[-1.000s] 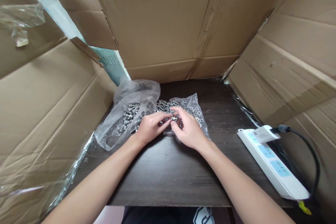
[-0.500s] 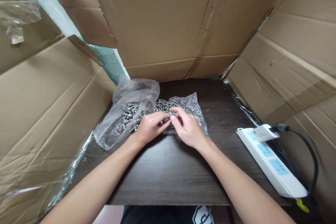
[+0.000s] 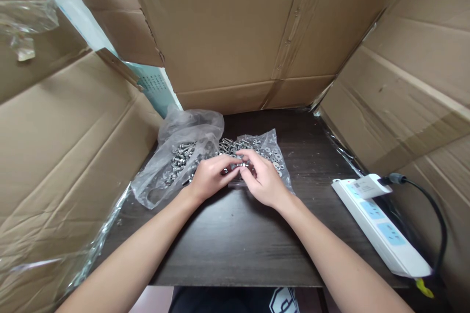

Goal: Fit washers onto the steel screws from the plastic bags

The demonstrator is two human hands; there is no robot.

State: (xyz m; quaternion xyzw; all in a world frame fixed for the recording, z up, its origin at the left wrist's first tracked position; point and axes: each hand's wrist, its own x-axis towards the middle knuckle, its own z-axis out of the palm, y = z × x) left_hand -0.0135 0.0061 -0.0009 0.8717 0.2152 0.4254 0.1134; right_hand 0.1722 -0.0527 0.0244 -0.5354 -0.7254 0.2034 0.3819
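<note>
Between the fingertips of both hands is a small shiny metal bolt, with what looks like a nut or washer on it, too small to be sure. My left hand pinches its left end with thumb and forefinger. The thumb and forefinger of my right hand close around its right side. Below and behind the hands lie loose bolts and flat washers, on a clear plastic bag. To the left, a larger crumpled clear bag holds more bolts.
A dark wooden table carries everything. A white power strip with a plugged-in adapter and black cable lies at the right. Cardboard walls stand at the left, back and right.
My right thumb and forefinger have parted slightly, so the bolt between the fingertips now shows. My left hand and the bags have stayed in place.
</note>
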